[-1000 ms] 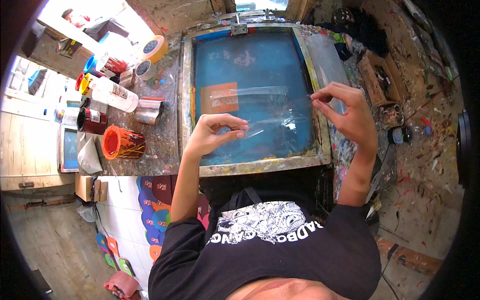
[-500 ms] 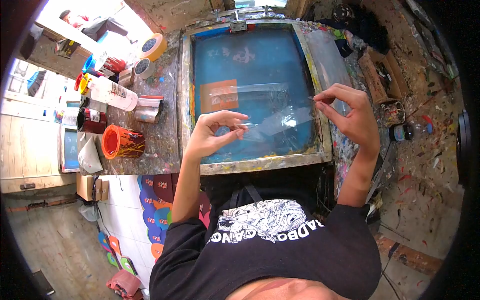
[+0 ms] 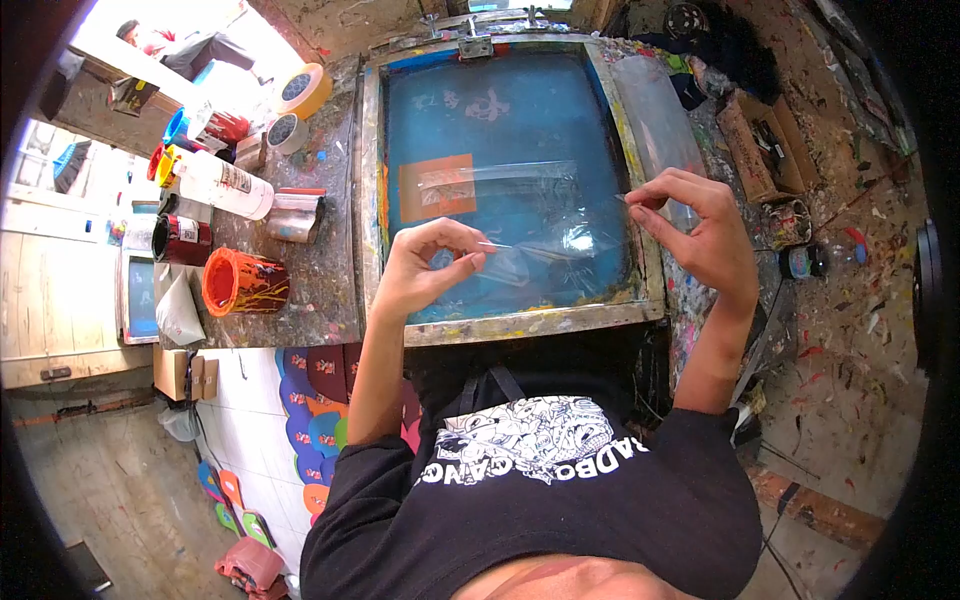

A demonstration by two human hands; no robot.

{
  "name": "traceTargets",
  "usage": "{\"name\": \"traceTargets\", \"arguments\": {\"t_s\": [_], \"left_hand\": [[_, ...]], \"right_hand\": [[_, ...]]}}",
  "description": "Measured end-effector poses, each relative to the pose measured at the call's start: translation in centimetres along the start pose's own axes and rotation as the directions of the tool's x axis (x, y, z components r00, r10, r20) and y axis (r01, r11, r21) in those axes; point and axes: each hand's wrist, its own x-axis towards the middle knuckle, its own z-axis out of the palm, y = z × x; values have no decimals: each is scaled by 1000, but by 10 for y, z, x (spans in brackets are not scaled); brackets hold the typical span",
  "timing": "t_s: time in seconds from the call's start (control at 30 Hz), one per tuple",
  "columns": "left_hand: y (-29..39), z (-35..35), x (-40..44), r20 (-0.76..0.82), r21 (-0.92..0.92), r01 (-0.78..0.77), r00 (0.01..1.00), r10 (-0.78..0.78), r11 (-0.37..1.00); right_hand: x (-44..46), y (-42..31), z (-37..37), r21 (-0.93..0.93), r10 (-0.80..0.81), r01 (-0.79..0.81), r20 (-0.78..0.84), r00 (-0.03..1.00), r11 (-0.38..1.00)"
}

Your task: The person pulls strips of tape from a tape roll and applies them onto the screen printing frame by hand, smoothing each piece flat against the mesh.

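Observation:
A screen printing frame (image 3: 640, 130) with blue mesh lies in front of me, an orange patch (image 3: 436, 187) on its left part. A piece of clear plastic film (image 3: 540, 255) stretches between my hands above the mesh. My left hand (image 3: 432, 262) pinches one end of it between thumb and fingertips. At the mesh's right edge, my right hand (image 3: 695, 225) pinches the other end. Glare blurs the film's outline, so I cannot tell whether its far part touches the mesh.
Left of the frame stand an orange paint tub (image 3: 240, 283), a dark red can (image 3: 182, 238), a white bottle (image 3: 228, 188) and tape rolls (image 3: 303, 90). An open cardboard box (image 3: 765, 145) and a small dark jar (image 3: 800, 264) are at right. Another person (image 3: 200, 45) sits beyond, upper left.
The film has shifted and creased differently between my hands; its pale reflection over the mesh has faded. Both hands stay in nearly the same place, still pinching.

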Motion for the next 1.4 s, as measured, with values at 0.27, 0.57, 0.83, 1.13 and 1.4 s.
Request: {"name": "traceTargets", "arguments": {"t_s": [0.27,0.57,0.83,1.13,1.4], "left_hand": [[-7,-3,-5,-35,109,-94,995,98,990],[-7,1,-5,-133,326,-186,961,240,927],[-8,1,-9,-166,311,-157,962,216,938],[-14,-6,-14,-61,237,-188,976,208,953],[-12,-3,-14,-85,257,-195,971,223,947]], "right_hand": [[1,0,-1,-11,2,-2,-1,1000,1000],[1,2,3,7,8,-8,5,1000,1000],[0,12,11,10,-9,10,-27,1000,1000],[2,14,9,30,67,-67,8,998,997],[1,21,14,74,60,-61,19,998,995]]}}
